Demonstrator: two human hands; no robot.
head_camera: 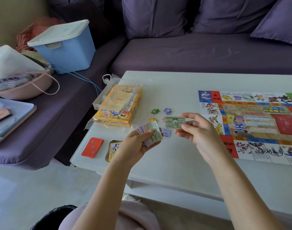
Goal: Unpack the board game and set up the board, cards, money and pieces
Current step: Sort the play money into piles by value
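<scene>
My left hand (138, 145) grips a fanned wad of play money (150, 132) above the white table (166, 166). A single green note (174, 122) is pinched at its right end by my right hand (198, 130), held just above the table. One purple note (166, 133) lies flat under them. The game board (251, 123) is spread open on the right. Star-shaped pieces lie nearby: green (155, 111), purple (167, 111), yellow (152, 120). A red card stack (92, 147) and a yellow-edged card stack (112, 149) sit at the front left. The yellow game box (117, 106) lies behind them.
Clear plastic wrapping (108, 82) lies around the box at the table's left edge. A purple sofa (191, 52) runs behind and to the left, carrying a blue lidded bin (65, 47), a pink basin (24, 88) and a tray (12, 117).
</scene>
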